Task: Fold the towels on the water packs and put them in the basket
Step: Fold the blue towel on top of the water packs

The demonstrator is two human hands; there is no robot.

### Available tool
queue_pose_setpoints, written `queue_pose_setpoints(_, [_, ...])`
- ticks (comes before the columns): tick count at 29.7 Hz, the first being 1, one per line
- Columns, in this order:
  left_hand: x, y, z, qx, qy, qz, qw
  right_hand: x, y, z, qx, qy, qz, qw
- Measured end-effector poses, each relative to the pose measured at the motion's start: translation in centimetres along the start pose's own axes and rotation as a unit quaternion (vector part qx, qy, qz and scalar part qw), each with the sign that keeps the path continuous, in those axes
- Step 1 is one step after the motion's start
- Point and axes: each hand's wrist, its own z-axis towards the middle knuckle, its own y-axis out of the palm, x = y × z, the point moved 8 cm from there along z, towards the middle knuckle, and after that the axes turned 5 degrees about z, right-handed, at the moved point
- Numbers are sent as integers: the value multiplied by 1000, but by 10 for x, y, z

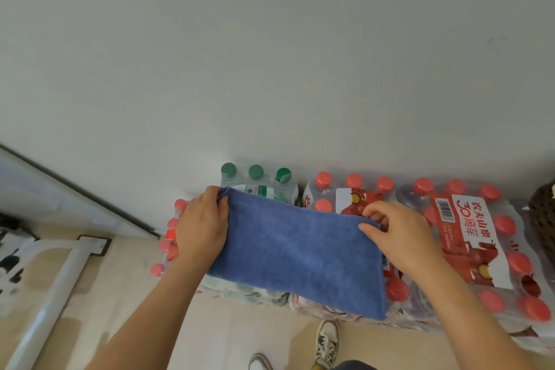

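Head view: blue towel (297, 252) mid-fold on the water packs (468, 237), both far corners pinched.

From my seat, the towel lies flat across the shrink-wrapped bottles toward the frame's 6 o'clock, one end hanging slightly over the near edge. The left hand (204, 219) pinches the far corner at the cloth's 10 o'clock. The right hand (396, 234) pinches the other far corner at its 2 o'clock, thumb on top. I judge this to be the folding step, with the edges being lined up. Next I'd want one more fold to shorten the cloth, then a carry to the dark woven basket (543, 213) at the frame's 3 o'clock edge, gripping so the layers don't slide apart.
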Motion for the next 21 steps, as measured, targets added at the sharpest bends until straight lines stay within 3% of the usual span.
queue_pose_setpoints(3, [1, 4, -1, -4, -1, -9, 1000, 7, 2, 0, -41, 19, 12, 999])
queue_pose_setpoints(13, [-5, 12, -3, 3, 3, -4, 1000, 12, 5, 7, -25, 8, -42, 999])
queue_pose_setpoints(17, [-4, 6, -5, -5, 1, -12, 1000, 16, 9, 10, -91, 29, -15, 995])
queue_pose_setpoints(21, [-9, 3, 2, -41, -35, -62, 997, 7, 11, 18, -167, 30, -66, 983])
